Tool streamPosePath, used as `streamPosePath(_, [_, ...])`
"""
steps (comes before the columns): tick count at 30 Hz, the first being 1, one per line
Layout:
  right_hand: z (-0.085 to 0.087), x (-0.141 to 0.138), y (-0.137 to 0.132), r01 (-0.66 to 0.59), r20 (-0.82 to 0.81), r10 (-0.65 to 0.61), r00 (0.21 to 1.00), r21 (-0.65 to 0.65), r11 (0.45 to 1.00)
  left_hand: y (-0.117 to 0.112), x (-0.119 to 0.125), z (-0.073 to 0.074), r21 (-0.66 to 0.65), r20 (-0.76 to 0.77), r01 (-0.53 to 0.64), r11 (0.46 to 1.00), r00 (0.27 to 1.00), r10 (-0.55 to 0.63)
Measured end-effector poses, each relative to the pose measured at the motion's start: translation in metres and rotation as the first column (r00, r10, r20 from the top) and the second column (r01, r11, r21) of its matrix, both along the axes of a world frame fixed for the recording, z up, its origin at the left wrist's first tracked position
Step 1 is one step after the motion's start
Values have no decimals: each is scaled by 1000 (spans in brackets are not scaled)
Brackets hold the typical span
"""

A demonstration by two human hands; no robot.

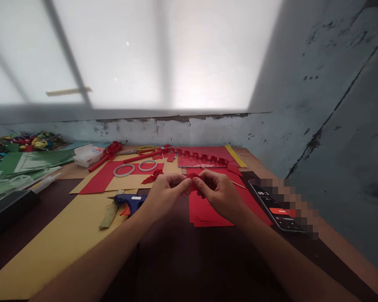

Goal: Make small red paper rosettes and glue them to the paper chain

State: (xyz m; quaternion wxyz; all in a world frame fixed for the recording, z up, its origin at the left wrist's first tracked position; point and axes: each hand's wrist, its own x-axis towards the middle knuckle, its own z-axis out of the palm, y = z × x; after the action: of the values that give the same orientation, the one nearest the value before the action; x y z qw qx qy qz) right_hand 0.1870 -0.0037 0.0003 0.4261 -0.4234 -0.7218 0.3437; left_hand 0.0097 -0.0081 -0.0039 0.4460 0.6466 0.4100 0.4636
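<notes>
My left hand [165, 192] and my right hand [219, 193] meet over the middle of the table, both pinching a small folded piece of red paper [194, 178] between their fingertips. Under the right hand lies a stack of red paper sheets [204, 212]. A blue glue gun [129, 202] rests just left of my left wrist. A chain of red paper links [201, 156] stretches across the far side of the table.
Two white rings [135, 167], scissors with yellow handles [143, 149], a white box [87, 155], and red rolled sticks sit at the back. A phone [275, 205] showing a timer lies right. Green and coloured paper scraps [22, 157] pile at the left. A wall runs close along the right.
</notes>
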Motion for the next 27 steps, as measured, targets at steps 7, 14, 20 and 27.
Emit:
streamPosePath(7, [2,-2,-2,-38,-67,35,997,-47,998,-2,1,-1,23,25,-9,1000,1000,9])
streamPosePath(14, [2,1,-1,-153,-119,139,983,-111,982,-3,-1,2,18,-11,-57,998,998,57])
streamPosePath(20, [4,3,0,-164,-92,149,985,-187,969,-4,-1,2,119,42,-1,993,999,-4])
streamPosePath(27, [0,3,5,-71,-122,49,991,-186,980,0,-1,-1,203,-18,-95,975,995,100])
